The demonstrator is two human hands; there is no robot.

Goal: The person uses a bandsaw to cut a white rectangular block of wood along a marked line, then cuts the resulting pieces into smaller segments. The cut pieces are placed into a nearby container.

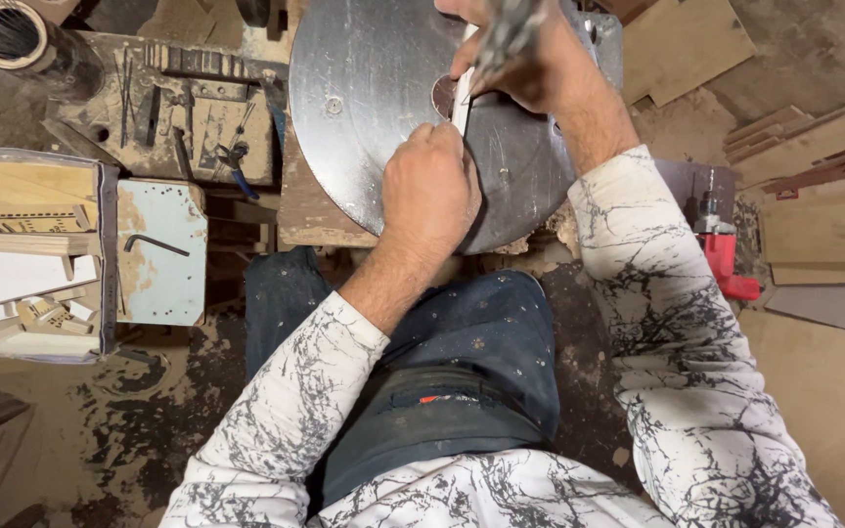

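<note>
— What have I got in hand here?

— A thin pale wooden strip, stood against the face of a big round metal disc just beside its centre hole. My left hand is closed in a fist on the strip's lower end; my right hand is curled over the upper end, near the top edge of the view. Something blurred and grey sits in front of the right hand — I can't tell what it is.

— How will that strip handle?

— Light and stiff, I'd judge, but slender enough to snap if bent. Holding it at both ends, as I am, looks the safe way; the middle is where it meets the disc, so I'd keep my fingers off that part.

— And round about?

— Well to the left, an open box of wood offcuts and a pale blue board with a black hex key on it. Above them a dusty tray of hand tools, blue-handled pliers among them. To the right, stacked boards and a red power tool. Nothing crowds the hands — only the disc itself lies close.
</note>
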